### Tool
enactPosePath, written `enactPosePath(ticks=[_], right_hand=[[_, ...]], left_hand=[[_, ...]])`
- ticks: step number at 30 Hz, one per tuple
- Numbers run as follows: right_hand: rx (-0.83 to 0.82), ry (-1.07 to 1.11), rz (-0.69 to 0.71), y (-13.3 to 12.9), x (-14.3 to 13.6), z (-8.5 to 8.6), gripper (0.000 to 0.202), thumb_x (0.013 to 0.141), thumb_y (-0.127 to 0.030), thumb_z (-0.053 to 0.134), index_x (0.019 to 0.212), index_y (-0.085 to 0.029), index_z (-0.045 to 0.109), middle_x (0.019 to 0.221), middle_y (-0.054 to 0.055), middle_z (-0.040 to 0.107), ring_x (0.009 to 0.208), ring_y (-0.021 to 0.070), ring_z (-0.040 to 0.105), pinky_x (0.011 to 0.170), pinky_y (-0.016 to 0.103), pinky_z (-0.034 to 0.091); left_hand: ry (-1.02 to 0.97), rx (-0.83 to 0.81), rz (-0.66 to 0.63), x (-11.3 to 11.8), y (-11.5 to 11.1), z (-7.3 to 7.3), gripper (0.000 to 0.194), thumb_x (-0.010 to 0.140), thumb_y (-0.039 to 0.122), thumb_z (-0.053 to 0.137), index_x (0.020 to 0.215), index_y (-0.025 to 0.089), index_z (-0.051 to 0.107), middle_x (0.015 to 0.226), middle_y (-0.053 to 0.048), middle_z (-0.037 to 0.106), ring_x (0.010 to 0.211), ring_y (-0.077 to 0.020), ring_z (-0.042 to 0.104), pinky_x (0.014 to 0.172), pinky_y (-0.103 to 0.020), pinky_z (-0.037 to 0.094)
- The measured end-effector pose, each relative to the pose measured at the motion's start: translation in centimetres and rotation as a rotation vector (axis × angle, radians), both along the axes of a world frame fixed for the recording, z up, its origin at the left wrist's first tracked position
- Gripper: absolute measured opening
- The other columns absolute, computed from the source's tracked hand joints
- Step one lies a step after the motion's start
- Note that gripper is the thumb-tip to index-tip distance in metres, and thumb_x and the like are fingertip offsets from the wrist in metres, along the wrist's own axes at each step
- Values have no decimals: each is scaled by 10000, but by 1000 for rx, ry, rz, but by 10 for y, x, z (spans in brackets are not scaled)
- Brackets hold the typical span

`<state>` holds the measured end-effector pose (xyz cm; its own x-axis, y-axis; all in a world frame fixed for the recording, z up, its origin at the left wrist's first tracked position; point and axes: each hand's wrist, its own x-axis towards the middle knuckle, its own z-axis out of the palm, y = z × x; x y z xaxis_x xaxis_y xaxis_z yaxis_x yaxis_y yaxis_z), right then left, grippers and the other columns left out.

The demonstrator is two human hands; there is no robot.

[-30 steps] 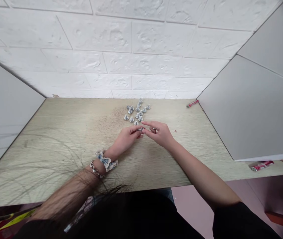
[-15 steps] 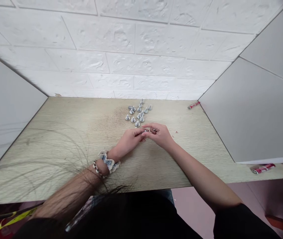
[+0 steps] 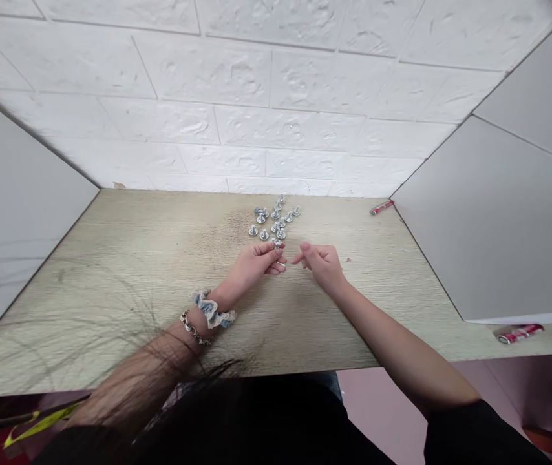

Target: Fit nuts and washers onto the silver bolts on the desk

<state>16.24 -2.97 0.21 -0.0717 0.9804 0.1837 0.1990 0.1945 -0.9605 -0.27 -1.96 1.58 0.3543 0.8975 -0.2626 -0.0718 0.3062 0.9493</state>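
My left hand is closed in a pinch on a silvery metal bolt with a wide round flange or washer. It hovers just in front of a group of similar bolts. To its right, apart from it, my right hand has the thumb raised away from the forefinger, which points left. No object shows between those two fingertips; the other fingers are curled and their inside is hidden. Most of the bolts in the group stand on their heads, shanks up, on the pale wooden table.
White brick-patterned wall closes off the back. Grey panels stand at the left and right. One red battery-like cylinder lies at the right panel's foot, another near the front right edge. Brown specks mark the wood left of the bolts.
My hands were together at the bolt and have come apart. The right has drawn back to the right, its thumb lifting. The left now holds the bolt a little farther forward.
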Motion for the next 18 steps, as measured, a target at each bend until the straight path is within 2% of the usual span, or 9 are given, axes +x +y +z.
enactPosePath(ticks=[2, 3, 5, 7, 9, 14, 18], right_hand=[[-51, 124, -34, 2, 1, -2, 536, 799, -573, 480, 535, -143, 661, 388, -33, 364, 400, 79, 354, 461, 247, 336], [-61, 176, -33, 3, 2, -2, 516, 800, -566, 486, 584, -139, 678, 390, -44, 339, 400, 73, 335, 462, 245, 333], [-75, 233, -4, 4, 2, -2, 454, 797, -542, 510, 841, -140, 717, 426, -62, 340, 421, 71, 331, 482, 241, 348], [-107, 220, 49, 4, 0, -2, 505, 791, -528, 525, 1113, -157, 641, 482, -64, 382, 458, 73, 347, 504, 239, 363], [-139, 167, 105, 2, -2, 0, 573, 782, -528, 529, 1220, -162, 570, 540, -47, 446, 501, 81, 377, 523, 242, 372], [-117, 64, 209, -5, -9, 3, 572, 759, -534, 545, 1200, -172, 593, 669, 11, 571, 612, 120, 467, 589, 268, 395], [-113, 100, 213, -6, -8, 4, 526, 747, -511, 572, 1133, -160, 639, 606, -3, 550, 574, 112, 455, 565, 259, 380]], left_hand=[[-8, -16, 15, -2, 1, 2, 239, 749, 306, 655, 922, 142, 638, 723, -20, 646, 592, -72, 592, 593, -199, 472], [-2, -20, 5, -2, 1, 3, 234, 750, 298, 653, 924, 142, 638, 726, -20, 649, 593, -71, 593, 595, -197, 474], [28, -22, -38, -2, 0, 4, 217, 746, 294, 655, 894, 135, 641, 742, -23, 657, 595, -71, 595, 604, -200, 481], [64, -21, -90, -1, -1, 6, 207, 739, 303, 660, 851, 130, 643, 768, -27, 664, 603, -71, 599, 616, -204, 486], [84, -10, -131, 0, -3, 7, 209, 734, 321, 661, 819, 130, 647, 782, -25, 667, 625, -74, 605, 632, -204, 488], [66, 57, -184, 0, -5, 8, 234, 734, 376, 656, 802, 152, 666, 633, 13, 627, 615, -78, 594, 645, -199, 485], [39, 36, -135, -1, -4, 8, 208, 730, 346, 669, 788, 146, 660, 617, 15, 617, 566, -67, 575, 608, -191, 483]])
